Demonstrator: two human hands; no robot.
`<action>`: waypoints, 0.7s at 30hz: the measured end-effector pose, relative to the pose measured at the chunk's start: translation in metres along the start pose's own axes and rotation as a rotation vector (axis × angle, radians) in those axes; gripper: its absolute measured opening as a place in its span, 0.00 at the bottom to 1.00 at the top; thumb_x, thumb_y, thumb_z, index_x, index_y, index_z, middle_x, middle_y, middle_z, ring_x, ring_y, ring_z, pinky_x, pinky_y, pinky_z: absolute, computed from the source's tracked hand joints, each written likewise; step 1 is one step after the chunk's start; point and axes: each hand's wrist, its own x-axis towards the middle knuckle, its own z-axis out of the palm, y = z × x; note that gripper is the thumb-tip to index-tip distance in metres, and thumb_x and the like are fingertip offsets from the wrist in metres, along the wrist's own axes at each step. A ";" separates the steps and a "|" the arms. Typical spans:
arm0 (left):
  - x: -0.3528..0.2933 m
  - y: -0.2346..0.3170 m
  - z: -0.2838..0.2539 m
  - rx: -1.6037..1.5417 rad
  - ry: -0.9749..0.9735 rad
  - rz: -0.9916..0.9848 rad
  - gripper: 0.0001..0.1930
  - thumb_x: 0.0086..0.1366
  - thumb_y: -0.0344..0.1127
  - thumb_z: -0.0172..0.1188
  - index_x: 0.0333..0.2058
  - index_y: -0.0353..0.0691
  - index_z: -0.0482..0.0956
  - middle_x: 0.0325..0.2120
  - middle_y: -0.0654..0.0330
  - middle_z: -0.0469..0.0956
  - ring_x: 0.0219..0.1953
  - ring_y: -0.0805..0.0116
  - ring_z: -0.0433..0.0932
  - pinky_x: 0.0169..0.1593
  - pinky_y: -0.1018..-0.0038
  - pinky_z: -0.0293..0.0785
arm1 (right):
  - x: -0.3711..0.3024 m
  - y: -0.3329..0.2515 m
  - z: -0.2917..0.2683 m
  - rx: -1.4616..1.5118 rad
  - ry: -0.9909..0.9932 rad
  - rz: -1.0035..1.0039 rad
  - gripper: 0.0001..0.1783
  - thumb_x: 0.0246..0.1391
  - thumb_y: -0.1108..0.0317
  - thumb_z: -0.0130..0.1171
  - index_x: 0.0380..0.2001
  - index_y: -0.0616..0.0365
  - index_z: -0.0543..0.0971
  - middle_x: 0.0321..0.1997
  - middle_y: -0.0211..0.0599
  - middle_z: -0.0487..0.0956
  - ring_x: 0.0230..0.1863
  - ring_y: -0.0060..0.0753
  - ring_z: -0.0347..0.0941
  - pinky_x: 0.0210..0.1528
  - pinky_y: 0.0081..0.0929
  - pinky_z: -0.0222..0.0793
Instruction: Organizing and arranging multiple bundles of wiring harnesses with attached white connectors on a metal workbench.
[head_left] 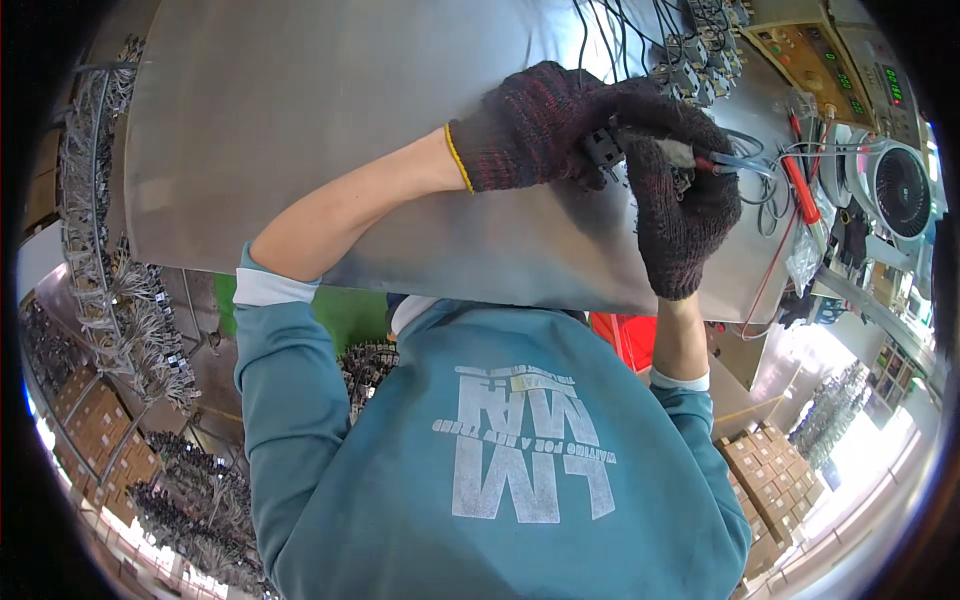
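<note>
Both my hands wear dark knitted gloves and meet above the right half of the metal table. My left hand (545,125) is closed on a small black block-shaped part (603,150) with short prongs or pins at its lower side. Right beside it, my right hand (692,205) is closed around a wired lead (712,162) with a red and pale sleeve. Grey wires run from the lead toward the right. Its tip is hidden among the gloved fingers, so I cannot tell whether it touches the black part.
Several small metal-and-black units (690,75) with black cables lie at the table's far right. Beyond them stand instruments (815,70) with lit displays. A red-handled tool (800,190) and a white fan (895,190) are at right. Cable bundles (110,320) hang left of the table (260,110).
</note>
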 end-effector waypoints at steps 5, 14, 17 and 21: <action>-0.004 -0.006 0.008 0.078 0.014 -0.029 0.49 0.47 0.36 0.82 0.71 0.58 0.73 0.39 0.48 0.86 0.42 0.45 0.86 0.47 0.51 0.83 | 0.004 0.001 -0.004 0.034 0.040 -0.086 0.16 0.68 0.74 0.66 0.56 0.69 0.84 0.50 0.46 0.89 0.49 0.32 0.85 0.56 0.30 0.81; -0.002 0.004 -0.001 0.029 -0.049 -0.097 0.47 0.44 0.39 0.85 0.66 0.51 0.78 0.45 0.48 0.85 0.46 0.42 0.85 0.51 0.51 0.84 | 0.010 -0.001 0.003 -0.097 0.069 -0.035 0.13 0.62 0.77 0.71 0.49 0.63 0.88 0.44 0.37 0.90 0.44 0.28 0.85 0.51 0.28 0.81; -0.005 0.002 0.002 0.062 -0.052 -0.101 0.49 0.44 0.39 0.85 0.69 0.55 0.76 0.45 0.48 0.85 0.46 0.41 0.85 0.52 0.52 0.84 | 0.011 0.007 -0.001 -0.052 0.018 0.042 0.13 0.62 0.75 0.72 0.50 0.60 0.88 0.43 0.34 0.90 0.43 0.26 0.84 0.50 0.26 0.80; 0.002 0.003 0.003 0.041 -0.064 -0.085 0.51 0.45 0.38 0.85 0.71 0.59 0.74 0.44 0.49 0.86 0.45 0.42 0.86 0.52 0.52 0.84 | 0.010 0.011 -0.008 -0.126 0.062 0.029 0.16 0.61 0.73 0.74 0.52 0.60 0.87 0.43 0.34 0.90 0.43 0.26 0.84 0.50 0.26 0.80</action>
